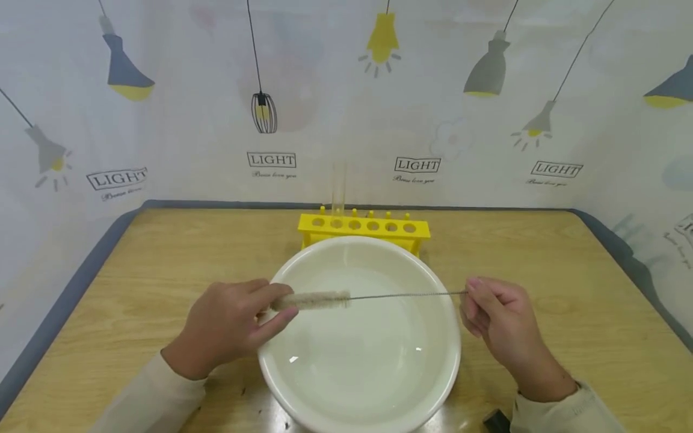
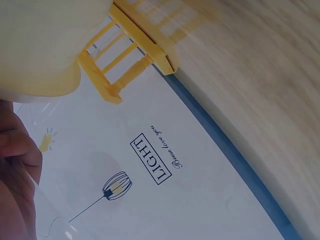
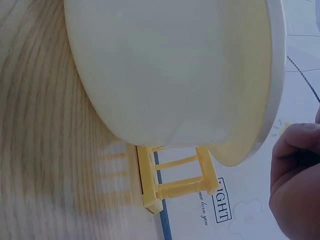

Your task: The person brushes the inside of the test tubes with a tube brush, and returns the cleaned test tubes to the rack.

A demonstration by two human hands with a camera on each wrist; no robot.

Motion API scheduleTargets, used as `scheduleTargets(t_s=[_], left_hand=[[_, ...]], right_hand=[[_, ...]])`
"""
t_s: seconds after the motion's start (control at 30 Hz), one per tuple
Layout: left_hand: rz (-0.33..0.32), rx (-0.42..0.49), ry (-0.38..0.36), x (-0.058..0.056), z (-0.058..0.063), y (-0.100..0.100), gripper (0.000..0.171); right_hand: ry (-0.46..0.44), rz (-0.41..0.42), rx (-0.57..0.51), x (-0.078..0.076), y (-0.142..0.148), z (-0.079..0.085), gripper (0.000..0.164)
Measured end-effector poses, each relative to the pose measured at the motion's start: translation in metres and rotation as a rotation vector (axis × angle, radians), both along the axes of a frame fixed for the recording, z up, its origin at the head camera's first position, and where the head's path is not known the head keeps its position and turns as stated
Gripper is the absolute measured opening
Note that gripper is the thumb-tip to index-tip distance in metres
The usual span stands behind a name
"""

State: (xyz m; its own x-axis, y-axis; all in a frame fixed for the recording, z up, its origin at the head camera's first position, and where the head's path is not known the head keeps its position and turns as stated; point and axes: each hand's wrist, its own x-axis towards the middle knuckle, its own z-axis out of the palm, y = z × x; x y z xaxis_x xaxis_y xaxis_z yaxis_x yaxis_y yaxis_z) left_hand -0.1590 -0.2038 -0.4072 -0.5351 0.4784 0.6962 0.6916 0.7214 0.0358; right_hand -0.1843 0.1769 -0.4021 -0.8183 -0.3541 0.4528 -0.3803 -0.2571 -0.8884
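Observation:
A test tube brush [image 1: 319, 299] with pale bristles and a thin twisted-wire handle is held level above a white basin [image 1: 357, 361]. My left hand [image 1: 233, 322] pinches its bristled end between thumb and fingers, over the basin's left rim. At the right rim, my right hand [image 1: 506, 325] grips the end of the wire with curled fingers. In the right wrist view, part of the twisted wire [image 3: 302, 77] runs toward that hand. The left wrist view catches only some fingers of the left hand [image 2: 17, 165]; the brush is hidden there.
Behind the basin stands a yellow test tube rack [image 1: 364, 225] with a clear test tube [image 1: 338, 186] upright in it. A small black object [image 1: 496, 421] lies by the right sleeve. A lamp-printed backdrop [image 1: 346, 108] surrounds the wooden table [image 1: 568, 288].

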Motion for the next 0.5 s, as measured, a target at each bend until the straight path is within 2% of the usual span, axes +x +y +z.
scheduleTargets(t_s=[0.3,0.5], left_hand=[[0.017,0.013,-0.035,0.003,0.004,-0.001,0.045],[0.014,0.009,-0.025,-0.001,0.001,0.000,0.048]], right_hand=[[0.032,0.056,-0.073,-0.009,0.003,0.000,0.043],[0.053,0.068,-0.131,-0.011,0.009,-0.006,0.043]])
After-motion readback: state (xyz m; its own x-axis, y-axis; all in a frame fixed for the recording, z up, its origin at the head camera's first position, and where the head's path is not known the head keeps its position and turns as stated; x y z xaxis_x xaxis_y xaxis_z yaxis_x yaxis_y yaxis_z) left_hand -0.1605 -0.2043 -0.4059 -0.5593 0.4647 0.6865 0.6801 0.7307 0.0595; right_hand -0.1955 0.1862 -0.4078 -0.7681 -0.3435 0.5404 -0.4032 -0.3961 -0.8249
